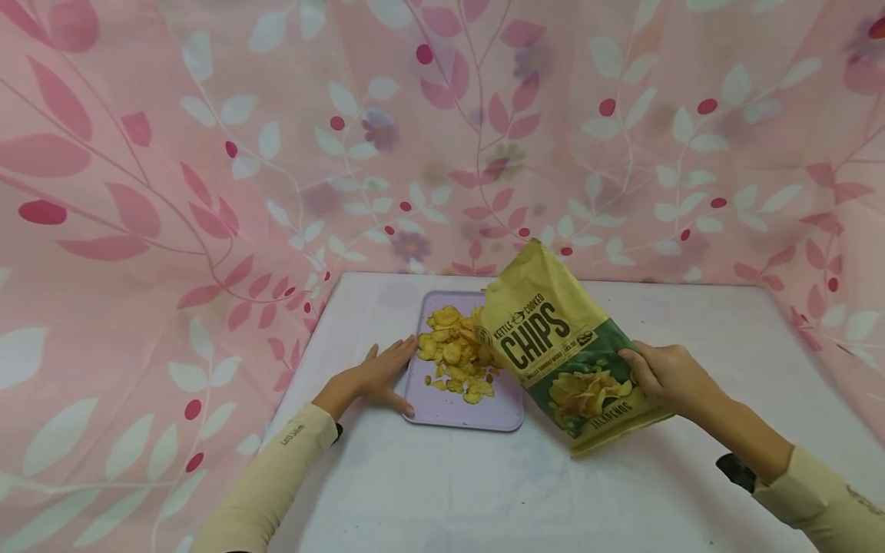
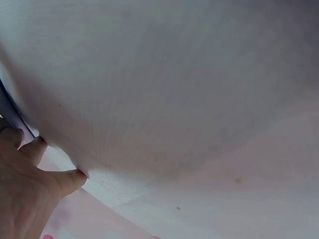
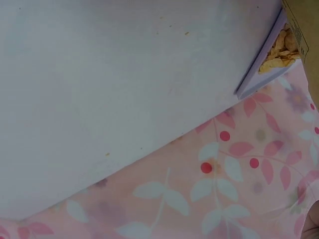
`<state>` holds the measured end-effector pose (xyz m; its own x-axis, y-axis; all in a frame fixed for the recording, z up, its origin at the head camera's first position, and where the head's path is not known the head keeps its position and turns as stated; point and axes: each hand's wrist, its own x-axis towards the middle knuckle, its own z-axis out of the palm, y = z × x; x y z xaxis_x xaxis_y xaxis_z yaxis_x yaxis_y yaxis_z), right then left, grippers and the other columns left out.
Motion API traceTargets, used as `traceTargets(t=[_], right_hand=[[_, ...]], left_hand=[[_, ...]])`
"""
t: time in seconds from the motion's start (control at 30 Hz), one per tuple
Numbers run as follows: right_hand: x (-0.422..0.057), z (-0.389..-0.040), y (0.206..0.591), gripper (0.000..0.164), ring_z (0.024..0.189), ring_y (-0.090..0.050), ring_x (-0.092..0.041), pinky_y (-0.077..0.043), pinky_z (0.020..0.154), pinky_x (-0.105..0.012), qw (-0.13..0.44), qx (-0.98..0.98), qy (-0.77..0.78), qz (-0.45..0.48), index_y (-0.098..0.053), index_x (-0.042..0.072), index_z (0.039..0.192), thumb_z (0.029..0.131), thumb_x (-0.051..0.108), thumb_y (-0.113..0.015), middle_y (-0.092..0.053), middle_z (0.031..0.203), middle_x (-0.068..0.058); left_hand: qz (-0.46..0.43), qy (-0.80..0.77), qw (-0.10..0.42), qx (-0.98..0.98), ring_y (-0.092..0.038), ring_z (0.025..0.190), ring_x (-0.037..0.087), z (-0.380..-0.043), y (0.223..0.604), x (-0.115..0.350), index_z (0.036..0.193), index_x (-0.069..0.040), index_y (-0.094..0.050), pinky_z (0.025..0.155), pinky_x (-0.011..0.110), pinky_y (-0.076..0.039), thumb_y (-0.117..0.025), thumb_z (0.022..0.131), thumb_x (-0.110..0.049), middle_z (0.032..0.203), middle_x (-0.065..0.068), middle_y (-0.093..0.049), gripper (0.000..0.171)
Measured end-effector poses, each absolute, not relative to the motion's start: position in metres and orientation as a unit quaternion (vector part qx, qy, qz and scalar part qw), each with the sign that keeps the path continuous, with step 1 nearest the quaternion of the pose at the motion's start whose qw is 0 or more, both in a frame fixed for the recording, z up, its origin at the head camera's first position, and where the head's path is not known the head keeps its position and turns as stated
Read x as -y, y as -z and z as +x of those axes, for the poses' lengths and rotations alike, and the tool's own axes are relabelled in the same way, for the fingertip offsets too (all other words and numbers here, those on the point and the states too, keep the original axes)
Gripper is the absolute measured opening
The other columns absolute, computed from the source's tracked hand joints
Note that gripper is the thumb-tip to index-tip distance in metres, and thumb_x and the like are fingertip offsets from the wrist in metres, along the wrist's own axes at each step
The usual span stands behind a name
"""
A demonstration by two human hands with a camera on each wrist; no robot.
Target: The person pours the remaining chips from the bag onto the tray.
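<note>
A yellow-and-green chip bag is tilted over the right side of a lilac tray, its upper left end above the tray. My right hand grips the bag by its lower right edge, thumb on the printed front. Chips lie heaped on the tray, some partly hidden behind the bag. My left hand rests at the tray's left edge, fingers spread and fairly straight. In the left wrist view the left hand shows at the lower left. In the right wrist view the bag appears only at the right edge.
A white cloth covers the table. A few small crumbs lie on it. Behind and to the left hangs a pink leaf-patterned curtain, close to the table's back edge.
</note>
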<state>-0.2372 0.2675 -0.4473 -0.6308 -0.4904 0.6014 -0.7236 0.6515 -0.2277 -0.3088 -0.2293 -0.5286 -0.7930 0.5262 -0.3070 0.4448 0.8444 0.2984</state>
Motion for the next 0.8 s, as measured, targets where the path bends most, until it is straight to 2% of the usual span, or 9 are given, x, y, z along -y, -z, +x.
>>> traceTargets(t=[0.2, 0.4, 0.5, 0.57, 0.67, 0.73, 0.8], right_hand=[[-0.266, -0.236, 0.456, 0.043, 0.049, -0.019, 0.01, -0.026, 0.045, -0.012, 0.293, 0.843, -0.256, 0.37, -0.038, 0.017, 0.067, 0.107, 0.035, -0.04, -0.027, 0.055, 0.017], [-0.263, -0.236, 0.464, 0.046, 0.048, -0.019, 0.01, -0.024, 0.043, -0.012, 0.313, 0.831, -0.269, 0.373, -0.039, 0.018, 0.067, 0.107, 0.04, -0.035, -0.028, 0.054, 0.017], [-0.262, -0.236, 0.467, 0.048, 0.048, -0.018, 0.01, -0.023, 0.042, -0.011, 0.325, 0.827, -0.272, 0.37, -0.038, 0.017, 0.067, 0.107, 0.041, -0.034, -0.028, 0.053, 0.017], [-0.261, -0.236, 0.469, 0.048, 0.047, -0.018, 0.01, -0.022, 0.041, -0.011, 0.333, 0.823, -0.277, 0.368, -0.039, 0.015, 0.067, 0.107, 0.039, -0.034, -0.028, 0.053, 0.016], [-0.26, -0.235, 0.471, 0.048, 0.047, -0.023, 0.01, -0.024, 0.04, -0.012, 0.351, 0.816, -0.281, 0.363, -0.044, 0.012, 0.069, 0.108, 0.037, -0.034, -0.03, 0.052, 0.015], [-0.259, -0.236, 0.474, 0.049, 0.045, -0.026, 0.008, -0.026, 0.039, -0.014, 0.368, 0.811, -0.28, 0.359, -0.05, 0.009, 0.071, 0.108, 0.037, -0.033, -0.033, 0.05, 0.013], [-0.256, -0.236, 0.475, 0.053, 0.042, -0.035, 0.005, -0.032, 0.038, -0.017, 0.384, 0.807, -0.278, 0.353, -0.058, 0.004, 0.076, 0.108, 0.038, -0.033, -0.044, 0.048, 0.008]], left_hand=[[0.258, -0.104, 0.191, -0.941, -0.001, 0.155, 0.031, -0.309, 0.53, 0.23, 0.16, -0.013, 0.001, 0.116, 0.069, 0.001, -0.076, 0.06, -0.077, 0.168, 0.007, 0.003, 0.141], [0.245, -0.114, 0.188, -0.944, -0.003, 0.155, 0.031, -0.308, 0.532, 0.23, 0.16, -0.012, -0.002, 0.117, 0.067, 0.001, -0.078, 0.06, -0.074, 0.168, 0.008, 0.0, 0.14], [0.236, -0.109, 0.151, -0.954, -0.011, 0.154, 0.032, -0.304, 0.532, 0.229, 0.16, -0.009, -0.012, 0.116, 0.069, -0.002, -0.079, 0.062, -0.071, 0.167, 0.012, -0.008, 0.133], [0.236, -0.131, 0.084, -0.959, -0.026, 0.15, 0.033, -0.3, 0.53, 0.225, 0.155, -0.004, -0.028, 0.115, 0.068, -0.013, -0.079, 0.07, -0.062, 0.163, 0.016, -0.025, 0.115], [0.229, -0.244, -0.017, -0.942, -0.056, 0.128, 0.034, -0.292, 0.519, 0.207, 0.137, 0.002, -0.055, 0.107, 0.058, -0.039, -0.075, 0.087, -0.041, 0.141, 0.019, -0.056, 0.069], [0.218, -0.36, -0.028, -0.907, -0.067, 0.109, 0.036, -0.287, 0.506, 0.187, 0.124, 0.004, -0.065, 0.094, 0.047, -0.053, -0.068, 0.094, -0.028, 0.121, 0.021, -0.068, 0.043], [0.196, -0.468, 0.013, -0.862, -0.07, 0.1, 0.038, -0.283, 0.493, 0.167, 0.122, 0.005, -0.066, 0.085, 0.041, -0.058, -0.062, 0.098, -0.024, 0.114, 0.024, -0.07, 0.038]])
